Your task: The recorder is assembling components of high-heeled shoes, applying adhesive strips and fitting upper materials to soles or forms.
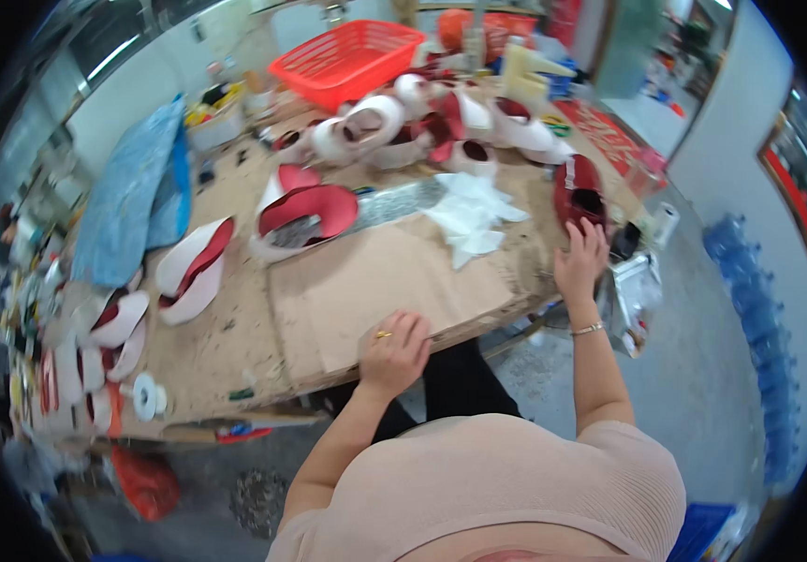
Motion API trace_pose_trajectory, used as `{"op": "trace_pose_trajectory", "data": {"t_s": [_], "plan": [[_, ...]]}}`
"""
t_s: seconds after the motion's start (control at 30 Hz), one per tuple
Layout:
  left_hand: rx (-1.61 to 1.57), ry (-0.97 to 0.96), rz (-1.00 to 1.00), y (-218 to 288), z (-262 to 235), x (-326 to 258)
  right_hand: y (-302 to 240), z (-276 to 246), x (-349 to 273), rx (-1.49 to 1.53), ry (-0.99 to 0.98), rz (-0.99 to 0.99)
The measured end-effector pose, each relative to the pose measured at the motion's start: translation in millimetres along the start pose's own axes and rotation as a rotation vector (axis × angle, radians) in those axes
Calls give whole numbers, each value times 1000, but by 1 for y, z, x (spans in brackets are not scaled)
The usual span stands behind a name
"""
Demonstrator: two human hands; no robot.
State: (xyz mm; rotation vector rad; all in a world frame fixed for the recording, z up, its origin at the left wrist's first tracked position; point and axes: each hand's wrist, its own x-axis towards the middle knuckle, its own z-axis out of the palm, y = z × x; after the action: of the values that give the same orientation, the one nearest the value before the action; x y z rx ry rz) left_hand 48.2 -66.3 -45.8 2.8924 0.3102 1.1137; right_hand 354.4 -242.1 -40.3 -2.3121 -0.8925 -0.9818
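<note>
My left hand [394,356] rests at the table's front edge, on a pale brown board [385,290]. Its fingers are curled close together and nothing shows in them. Farther right, my right hand [581,260] reaches forward with its fingers apart. Its fingertips touch, or lie just over, the near end of a dark red shoe-shaped piece [577,178] with a dark opening. A crumpled white cloth [474,215] lies past the board. Left of it sits a curved white shoe upper with red lining [305,215].
White-and-red uppers [366,126] are heaped at the back, before a red plastic basket [347,61]. More uppers [196,267] lie leftward, near a blue sheet [132,197] and a white spool [148,397]. Blue water bottles [750,318] line the right wall.
</note>
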Motion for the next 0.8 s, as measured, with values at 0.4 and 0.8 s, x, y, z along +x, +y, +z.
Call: {"op": "trace_pose_trajectory", "data": {"t_s": [0.4, 0.8], "plan": [[41, 137, 48, -1, 9, -10, -279, 90, 47, 633, -272, -649], [-1601, 758, -1281, -176, -12, 37, -273, 65, 58, 1512, -567, 109]]}}
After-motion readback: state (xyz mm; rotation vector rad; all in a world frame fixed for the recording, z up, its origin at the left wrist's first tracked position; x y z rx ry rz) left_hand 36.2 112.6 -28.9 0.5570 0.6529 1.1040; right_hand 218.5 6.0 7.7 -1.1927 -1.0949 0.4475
